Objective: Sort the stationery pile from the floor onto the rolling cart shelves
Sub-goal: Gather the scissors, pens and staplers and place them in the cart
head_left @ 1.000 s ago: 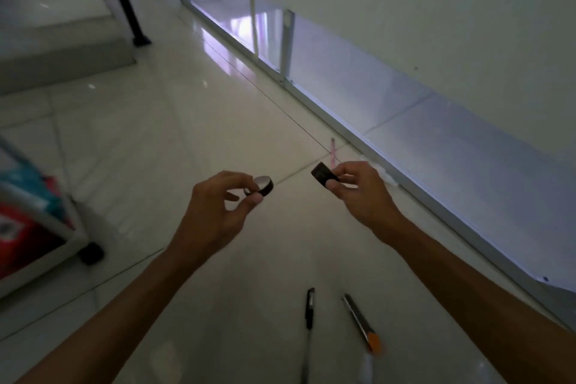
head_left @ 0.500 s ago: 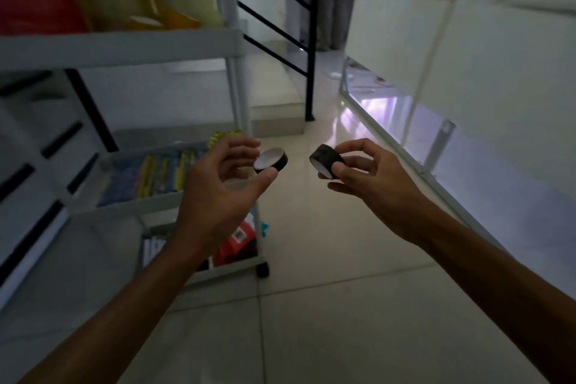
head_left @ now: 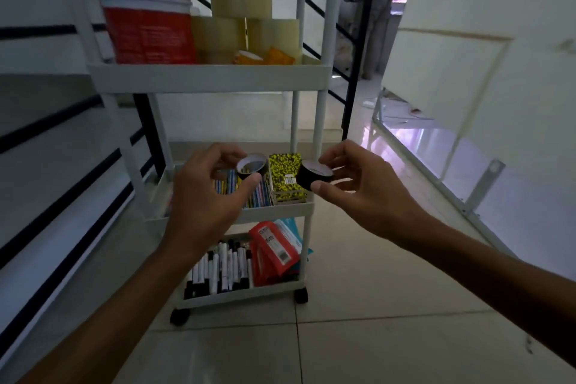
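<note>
The left hand (head_left: pixel 202 196) pinches a small black tape roll (head_left: pixel 251 166) between thumb and fingers, and the right hand (head_left: pixel 358 187) pinches a second black tape roll (head_left: pixel 313 176) the same way; the two hands are near each other but not touching. A second ago they held these rolls over bare floor with pens lying below; half a second ago the rolling cart (head_left: pixel 215 78) was off to the left, and now it stands straight beyond the hands. The pick-up looks done, and placing is likely next.

Just behind the hands the middle shelf (head_left: pixel 274 210) holds pens and a yellow speckled box (head_left: pixel 285 178). Below them the bottom shelf (head_left: pixel 237 293) carries markers (head_left: pixel 218 268) and a red packet (head_left: pixel 274 246). Above, the top shelf holds clear tape rolls (head_left: pixel 240 3) and a red carton (head_left: pixel 146 28), probably where the black rolls belong.

The pale tiled floor (head_left: pixel 374 337) is glossy. A black stair railing (head_left: pixel 355 72) rises behind the cart, and a person (head_left: pixel 374 9) stands far beyond the right hand.
</note>
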